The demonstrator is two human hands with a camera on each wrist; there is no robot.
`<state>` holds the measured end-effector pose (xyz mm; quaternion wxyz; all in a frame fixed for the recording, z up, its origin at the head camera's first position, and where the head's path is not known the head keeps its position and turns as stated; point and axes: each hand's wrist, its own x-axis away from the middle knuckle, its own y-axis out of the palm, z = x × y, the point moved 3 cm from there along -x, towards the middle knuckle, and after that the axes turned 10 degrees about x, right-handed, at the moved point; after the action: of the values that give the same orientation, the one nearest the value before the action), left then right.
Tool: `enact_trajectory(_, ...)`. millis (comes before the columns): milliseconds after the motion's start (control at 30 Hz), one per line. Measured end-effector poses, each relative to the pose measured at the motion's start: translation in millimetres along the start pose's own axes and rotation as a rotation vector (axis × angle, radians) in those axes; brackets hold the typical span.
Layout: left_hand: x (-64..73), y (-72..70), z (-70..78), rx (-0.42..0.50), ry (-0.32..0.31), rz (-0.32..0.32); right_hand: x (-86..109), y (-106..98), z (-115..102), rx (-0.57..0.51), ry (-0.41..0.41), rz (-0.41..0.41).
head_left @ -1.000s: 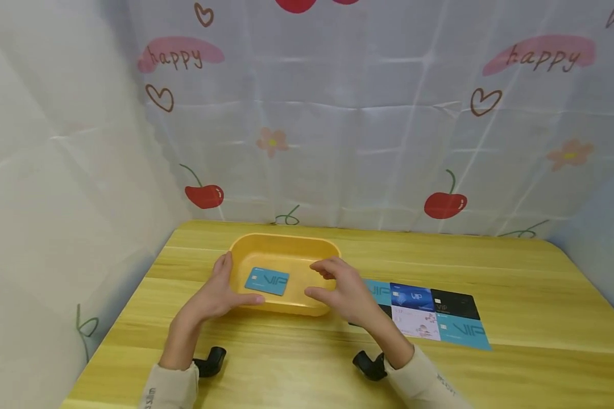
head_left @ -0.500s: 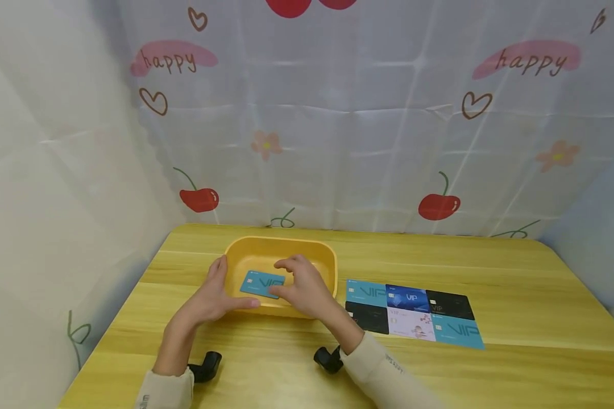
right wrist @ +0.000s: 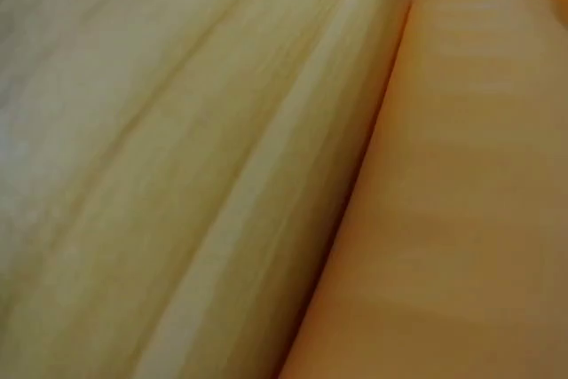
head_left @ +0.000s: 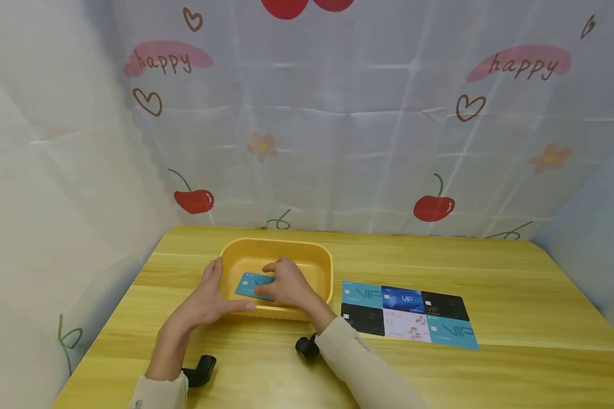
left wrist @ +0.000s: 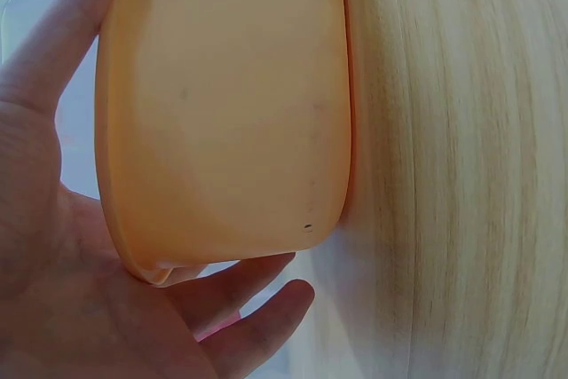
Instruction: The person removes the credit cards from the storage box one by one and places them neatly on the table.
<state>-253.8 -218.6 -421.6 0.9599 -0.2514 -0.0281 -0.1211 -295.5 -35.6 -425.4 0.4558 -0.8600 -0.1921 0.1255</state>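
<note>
A yellow plastic tub [head_left: 314,267] stands on the table in the head view, with a light blue VIP card [head_left: 247,286] lying in it. My left hand [head_left: 204,300] grips the tub's left end, thumb along the front rim; the left wrist view shows fingers round the end wall [left wrist: 231,130]. Over the right part of the card reaches my right hand [head_left: 289,286], its bent fingers and thumb apart, thumb right at the card's face. The hand covers the card's right end. In the right wrist view the tub's front wall [right wrist: 461,175] fills the right side.
Right of the tub, several cards lie flat edge to edge in two rows, among them a dark blue card [head_left: 403,300], a black card [head_left: 445,307] and a pale floral card [head_left: 406,326]. A printed curtain [head_left: 327,142] hangs behind the wooden table [head_left: 532,307].
My right hand has moved left into the tub and over the card. My left hand keeps its grip on the tub. The whole view has shifted slightly.
</note>
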Motion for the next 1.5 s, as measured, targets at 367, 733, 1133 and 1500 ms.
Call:
enact_trajectory(367, 1.2, -1.1, 2.0, -0.02, -0.002, 0.002, -5.8, 7, 0, 0.207, -0.028, -0.066)
enact_trajectory(733, -1.2, 0.4, -0.5, -0.004, 0.002, 0.009, -7.5, 11, 3, 0.268, 0.03, -0.089)
enact_trajectory(1133, -0.2, -0.2, -1.0, 0.008, 0.008, 0.013, -8.5, 10, 3, 0.281, 0.019, -0.087)
enact_trajectory(1500, -0.6, 0.8, -1.2, 0.0, 0.022, 0.017, -7.4, 9, 4, 0.2, 0.005, -0.067)
